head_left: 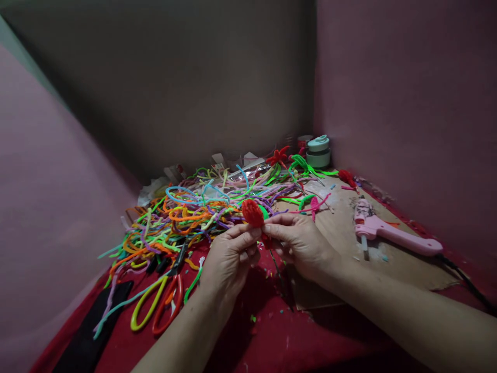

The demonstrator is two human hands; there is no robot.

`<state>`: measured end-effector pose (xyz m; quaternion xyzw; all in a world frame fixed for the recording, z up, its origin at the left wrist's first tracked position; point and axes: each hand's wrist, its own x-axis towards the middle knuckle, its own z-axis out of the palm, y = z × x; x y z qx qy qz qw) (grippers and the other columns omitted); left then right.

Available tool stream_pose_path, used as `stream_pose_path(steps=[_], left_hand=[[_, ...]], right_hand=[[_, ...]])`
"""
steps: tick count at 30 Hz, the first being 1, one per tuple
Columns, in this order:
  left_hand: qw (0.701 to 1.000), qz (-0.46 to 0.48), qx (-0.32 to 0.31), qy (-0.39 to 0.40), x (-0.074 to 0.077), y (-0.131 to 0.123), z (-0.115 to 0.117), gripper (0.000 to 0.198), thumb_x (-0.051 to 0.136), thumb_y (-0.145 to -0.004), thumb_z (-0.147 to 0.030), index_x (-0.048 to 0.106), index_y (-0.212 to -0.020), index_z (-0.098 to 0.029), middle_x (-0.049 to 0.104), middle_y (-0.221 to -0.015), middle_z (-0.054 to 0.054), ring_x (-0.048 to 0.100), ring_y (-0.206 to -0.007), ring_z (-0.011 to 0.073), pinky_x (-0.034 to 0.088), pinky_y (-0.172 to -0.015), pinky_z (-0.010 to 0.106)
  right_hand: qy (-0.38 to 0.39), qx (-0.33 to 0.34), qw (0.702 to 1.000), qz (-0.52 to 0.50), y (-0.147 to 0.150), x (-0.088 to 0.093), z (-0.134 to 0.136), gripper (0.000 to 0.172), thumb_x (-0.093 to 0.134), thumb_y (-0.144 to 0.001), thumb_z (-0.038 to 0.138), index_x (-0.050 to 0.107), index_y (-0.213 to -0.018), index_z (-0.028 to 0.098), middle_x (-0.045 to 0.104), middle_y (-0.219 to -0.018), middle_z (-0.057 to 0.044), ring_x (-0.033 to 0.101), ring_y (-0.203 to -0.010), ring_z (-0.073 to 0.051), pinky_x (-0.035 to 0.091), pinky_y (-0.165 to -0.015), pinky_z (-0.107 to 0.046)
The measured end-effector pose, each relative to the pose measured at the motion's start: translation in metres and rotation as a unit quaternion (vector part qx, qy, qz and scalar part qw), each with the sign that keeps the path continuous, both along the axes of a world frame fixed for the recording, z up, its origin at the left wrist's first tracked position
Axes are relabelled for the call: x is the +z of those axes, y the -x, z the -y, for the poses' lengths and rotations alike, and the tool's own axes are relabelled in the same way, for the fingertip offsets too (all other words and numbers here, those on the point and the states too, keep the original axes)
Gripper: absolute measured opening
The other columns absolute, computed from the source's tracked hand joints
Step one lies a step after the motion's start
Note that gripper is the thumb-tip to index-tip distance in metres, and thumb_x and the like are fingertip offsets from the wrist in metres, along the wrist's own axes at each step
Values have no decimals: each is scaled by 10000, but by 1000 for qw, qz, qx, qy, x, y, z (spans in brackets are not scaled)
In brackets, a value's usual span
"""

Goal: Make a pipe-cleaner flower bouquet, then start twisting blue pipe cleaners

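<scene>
Between my two hands, at the middle of the view, is a red pipe-cleaner flower point(253, 213) with a thin dark stem slanting down to the right. My left hand point(233, 254) pinches the base of the red bloom with thumb and forefinger. From the other side, my right hand point(297, 241) is closed in a pinch at the same spot, beside a bit of green pipe cleaner point(264, 212) behind the bloom. Fingers hide the join of bloom and stem.
A tangled heap of coloured pipe cleaners point(194, 207) spreads behind and left. Scissors point(157, 308) and a black flat strip point(91, 331) lie front left. A pink glue gun point(396, 235) rests on cardboard point(337, 223) at right. Beyond stand a mint-lidded container point(318, 152) and walls.
</scene>
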<state>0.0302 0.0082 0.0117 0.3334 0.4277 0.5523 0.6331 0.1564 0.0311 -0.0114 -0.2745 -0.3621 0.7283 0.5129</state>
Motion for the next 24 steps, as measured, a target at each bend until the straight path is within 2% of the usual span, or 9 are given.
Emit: stream_pose_path(steps=[2,6,10,13,20,24], left_hand=[[1000,-3,14,-4,-1,0,0,211,757,-543,-149,566,-616,-102,431,-468,-85,312,-370,-8,248,-379,141],[999,5,38,-23,-5,0,-1,194,753,-547,-147,573,-608,-107,437,-457,-78,329,-385,2,251,-392,144],[998,-2,53,-31,-8,0,-2,146,741,-582,-145,618,-639,-94,464,-464,-61,353,-391,9,261,-389,143],[999,3,48,-26,-7,1,-2,149,747,-577,-143,611,-608,-89,471,-446,-55,360,-375,9,248,-372,136],[999,2,36,-13,0,-2,3,180,766,-558,-148,605,-619,-94,506,-473,-48,368,-347,7,304,-349,137],[1000,-11,20,-15,4,-4,4,163,753,-577,-152,639,-678,-95,539,-529,-37,408,-358,23,361,-335,159]], right_hand=[[-21,-16,1000,6,1,-1,2,94,703,-646,221,675,-689,141,541,-454,48,383,-339,-25,253,-335,-152],[-69,-43,995,62,3,-1,8,96,666,-695,231,721,-748,172,641,-602,15,494,-470,-56,374,-442,-177],[-161,-84,972,150,3,3,15,177,633,-719,183,737,-859,215,702,-721,3,610,-655,-124,492,-636,-250],[-212,-102,957,167,2,5,18,224,621,-725,160,725,-905,244,724,-804,0,646,-775,-164,512,-738,-294],[-210,-118,956,166,1,5,17,148,643,-698,176,743,-802,208,729,-776,-24,659,-719,-170,533,-706,-306],[-166,-108,970,139,2,7,17,61,670,-675,205,708,-705,169,700,-664,-14,636,-592,-141,536,-591,-276]])
